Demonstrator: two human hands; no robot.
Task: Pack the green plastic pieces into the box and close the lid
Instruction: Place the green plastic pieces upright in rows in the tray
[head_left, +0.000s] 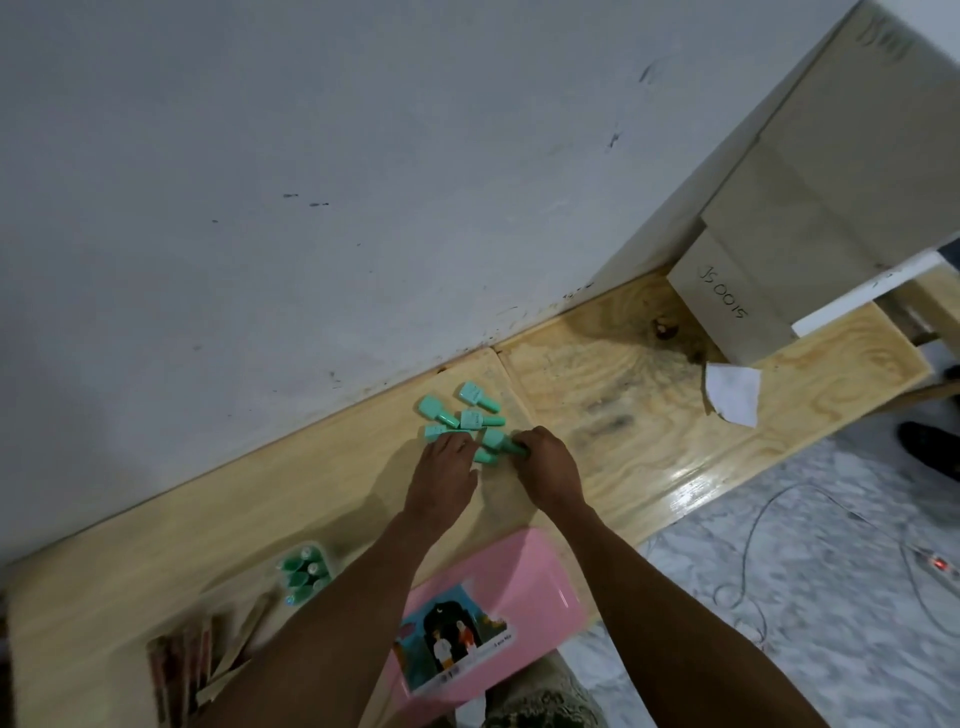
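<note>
Several green plastic pieces (471, 419) lie in a loose pile on the wooden bench by the wall. My left hand (441, 478) rests on the pile's near left side, fingertips touching one piece. My right hand (545, 470) is curled on a green piece (501, 441) at the pile's near right edge. A clear box (304, 571) holding several green pieces stands at the near left, partly hidden by my left forearm. Its pink lid (524, 582) with a picture label lies at the bench's near edge between my arms.
The wooden bench (623, 415) runs along a white wall. Cardboard boxes (727, 306) are stacked at the far right, with a torn white paper (732, 392) beside them. Brown packets (192, 654) lie at the near left. Cables (779, 519) trail on the marble floor.
</note>
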